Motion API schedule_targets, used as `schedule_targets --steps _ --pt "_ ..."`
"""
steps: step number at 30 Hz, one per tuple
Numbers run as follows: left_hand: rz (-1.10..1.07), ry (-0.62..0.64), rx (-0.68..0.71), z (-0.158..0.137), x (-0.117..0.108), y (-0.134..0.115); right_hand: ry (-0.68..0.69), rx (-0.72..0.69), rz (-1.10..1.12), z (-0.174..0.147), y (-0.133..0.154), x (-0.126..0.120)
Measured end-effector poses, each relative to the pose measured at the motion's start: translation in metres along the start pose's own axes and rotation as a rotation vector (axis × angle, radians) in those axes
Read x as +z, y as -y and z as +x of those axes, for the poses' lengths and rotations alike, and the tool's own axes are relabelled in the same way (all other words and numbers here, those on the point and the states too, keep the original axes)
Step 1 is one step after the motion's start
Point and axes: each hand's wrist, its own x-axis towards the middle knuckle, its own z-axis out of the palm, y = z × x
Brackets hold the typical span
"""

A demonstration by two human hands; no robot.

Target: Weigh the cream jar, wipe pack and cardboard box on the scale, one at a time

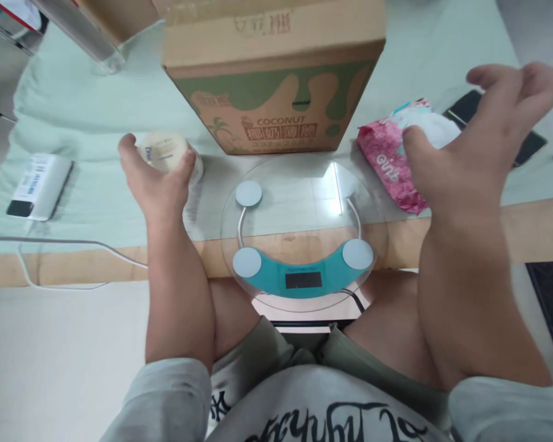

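Note:
My left hand (159, 181) is at a round cream-coloured tub (166, 150) with lettering on its top. Its thumb and a finger are spread apart, with the tub's top showing between them; the thumb overlaps the tub's right side. I see no firm grip on it. On the right, my right hand (483, 129) is raised with its fingers apart and holds nothing. It partly covers a pink-and-white soft pack (391, 162). Between my forearms lies a round glass bathroom scale (295, 215) with a teal display panel, reaching over the table's front edge.
A large cardboard box (276, 98) with coconut print stands behind the scale. A white power bank (41, 187) and a cable (87, 241) are on the left. A clear tube (80, 34) lies at the back left. A dark flat object (529, 147) lies beyond my right hand.

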Motion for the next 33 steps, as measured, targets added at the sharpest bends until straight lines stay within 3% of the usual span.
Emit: schedule_targets --steps 2,4,8,10,12,15,17,19,21,28,31,33 --pt "0.077 -0.16 -0.139 0.001 0.002 -0.007 -0.016 -0.082 0.061 -0.005 0.016 -0.005" --pt "0.122 -0.231 -0.209 0.002 0.004 -0.014 -0.004 -0.101 0.085 -0.01 0.032 -0.008" --pt "0.006 -0.259 -0.181 0.004 -0.001 -0.017 0.093 -0.251 0.148 -0.019 0.052 -0.004" --pt "-0.152 -0.244 -0.065 0.004 -0.007 -0.017 0.141 -0.294 0.196 -0.024 0.053 0.005" --pt "-0.293 -0.168 0.134 0.0 -0.012 -0.025 0.18 -0.301 0.224 -0.03 0.05 0.017" --pt "-0.438 0.085 0.406 -0.018 -0.016 -0.056 0.259 -0.26 0.271 -0.039 0.043 0.034" --pt "-0.515 0.315 0.449 -0.038 -0.015 -0.085 0.309 -0.221 0.316 -0.043 0.039 0.042" --pt "-0.563 0.549 0.402 -0.059 -0.012 -0.112 0.336 -0.207 0.354 -0.045 0.035 0.046" --pt "-0.551 0.688 0.424 -0.077 -0.008 -0.132 0.366 -0.199 0.379 -0.045 0.032 0.046" --pt "-0.455 0.851 0.614 -0.093 0.004 -0.143 0.453 -0.119 0.486 -0.04 0.035 0.037" --pt "-0.554 0.925 0.585 -0.085 0.005 -0.137 0.467 -0.078 0.527 -0.04 0.038 0.035" --pt "-0.666 0.852 0.468 -0.077 0.006 -0.131 0.495 -0.041 0.55 -0.042 0.038 0.037"
